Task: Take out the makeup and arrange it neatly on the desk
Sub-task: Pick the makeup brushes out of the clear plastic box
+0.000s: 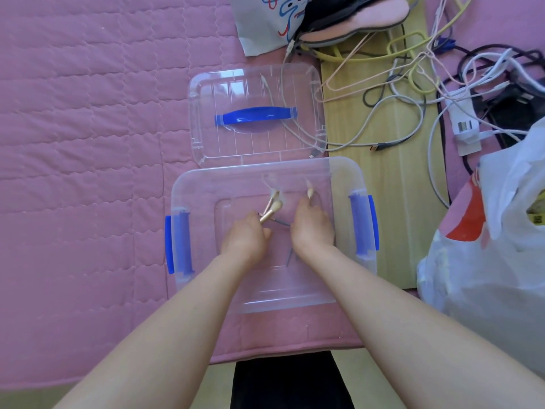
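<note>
inside the clear plastic storage box with blue latches [267,293] on the pink quilted bed [88,143], the left hand [246,236] had its grip curled round gold-handled makeup brushes [269,212], while the right hand [312,228] pinched another pale-tipped brush [309,192].

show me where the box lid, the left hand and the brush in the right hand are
box lid [256,116]: head view, on its blue handle
left hand [246,236]: head view, middle of the hand's back
brush in the right hand [310,192]: head view, on its pale bristle tip above the fingers
</note>
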The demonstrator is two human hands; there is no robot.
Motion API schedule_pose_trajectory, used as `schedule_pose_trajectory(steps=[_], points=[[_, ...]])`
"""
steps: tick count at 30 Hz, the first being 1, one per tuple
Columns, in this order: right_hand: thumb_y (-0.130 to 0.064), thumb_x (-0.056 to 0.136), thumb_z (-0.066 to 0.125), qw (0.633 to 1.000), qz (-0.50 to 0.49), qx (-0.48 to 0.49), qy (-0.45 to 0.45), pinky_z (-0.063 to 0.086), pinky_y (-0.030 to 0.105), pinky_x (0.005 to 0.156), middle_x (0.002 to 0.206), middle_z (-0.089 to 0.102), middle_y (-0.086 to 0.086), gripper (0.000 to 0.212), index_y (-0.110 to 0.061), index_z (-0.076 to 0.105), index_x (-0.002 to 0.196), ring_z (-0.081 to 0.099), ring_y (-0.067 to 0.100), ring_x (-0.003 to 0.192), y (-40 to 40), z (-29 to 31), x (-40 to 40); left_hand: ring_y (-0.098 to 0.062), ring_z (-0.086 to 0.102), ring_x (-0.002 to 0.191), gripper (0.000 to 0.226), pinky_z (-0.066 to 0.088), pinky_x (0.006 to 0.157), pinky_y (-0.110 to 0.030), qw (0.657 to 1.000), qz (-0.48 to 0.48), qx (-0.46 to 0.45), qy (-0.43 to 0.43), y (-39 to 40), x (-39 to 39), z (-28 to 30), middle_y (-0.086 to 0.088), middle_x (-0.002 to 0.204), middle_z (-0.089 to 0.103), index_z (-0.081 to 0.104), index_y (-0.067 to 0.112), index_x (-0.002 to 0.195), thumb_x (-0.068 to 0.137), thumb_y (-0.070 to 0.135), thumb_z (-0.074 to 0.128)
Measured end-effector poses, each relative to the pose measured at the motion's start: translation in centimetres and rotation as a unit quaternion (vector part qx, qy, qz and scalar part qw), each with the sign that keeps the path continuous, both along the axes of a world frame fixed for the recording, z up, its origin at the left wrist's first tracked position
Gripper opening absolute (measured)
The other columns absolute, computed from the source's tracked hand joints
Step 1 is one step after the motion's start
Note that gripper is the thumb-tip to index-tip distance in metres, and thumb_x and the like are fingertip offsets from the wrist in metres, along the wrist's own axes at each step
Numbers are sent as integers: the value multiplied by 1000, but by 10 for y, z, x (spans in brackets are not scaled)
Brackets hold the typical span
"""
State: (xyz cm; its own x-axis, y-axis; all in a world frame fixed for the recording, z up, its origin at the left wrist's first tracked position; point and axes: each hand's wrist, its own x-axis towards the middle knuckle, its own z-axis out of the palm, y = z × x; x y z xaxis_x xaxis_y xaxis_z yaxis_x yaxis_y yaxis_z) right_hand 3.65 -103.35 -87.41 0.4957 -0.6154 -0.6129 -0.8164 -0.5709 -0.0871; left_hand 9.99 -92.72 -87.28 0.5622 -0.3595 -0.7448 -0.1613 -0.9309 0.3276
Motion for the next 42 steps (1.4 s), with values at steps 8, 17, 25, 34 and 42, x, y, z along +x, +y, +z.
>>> schedule_pose_trajectory(steps=[8,17,25,34,42], points=[[-4,94,48,994,-95,35,-36,41,35,69,116,60,16,37,-8,37,129,60,36,105,-2,-6,2,-40,59,78,17,47,70,-41,966,226,-57,109,-6,-3,-1,-14,75,59,56,11,79,90,23,51],[-10,78,68,960,-214,119,-138,43,34,70,105,61,15,36,-8,45,106,59,33,95,-1,-2,0,-15,37,47,29,29,43,-24,904,376,-107,172,-20,-16,-4,-2,55,43,51,15,66,82,24,73],[-1,80,58,941,-239,143,-190,32,28,67,99,50,8,33,-10,39,106,48,25,83,5,5,-5,-16,32,44,24,23,44,-21,884,411,-114,192,-17,-18,3,-2,54,39,51,15,70,84,22,69],[3,84,46,928,-212,146,-269,27,26,61,100,46,3,29,-8,38,110,45,23,83,8,59,-13,-16,29,46,17,25,49,-25,866,438,-171,170,-5,-22,50,-10,74,44,52,9,74,90,11,52],[0,94,40,903,-178,231,-316,37,26,80,103,48,-7,57,-23,23,143,53,10,87,14,147,-34,-11,26,43,17,24,47,-27,810,488,-280,165,10,-39,124,-5,65,54,54,4,81,96,11,50]])
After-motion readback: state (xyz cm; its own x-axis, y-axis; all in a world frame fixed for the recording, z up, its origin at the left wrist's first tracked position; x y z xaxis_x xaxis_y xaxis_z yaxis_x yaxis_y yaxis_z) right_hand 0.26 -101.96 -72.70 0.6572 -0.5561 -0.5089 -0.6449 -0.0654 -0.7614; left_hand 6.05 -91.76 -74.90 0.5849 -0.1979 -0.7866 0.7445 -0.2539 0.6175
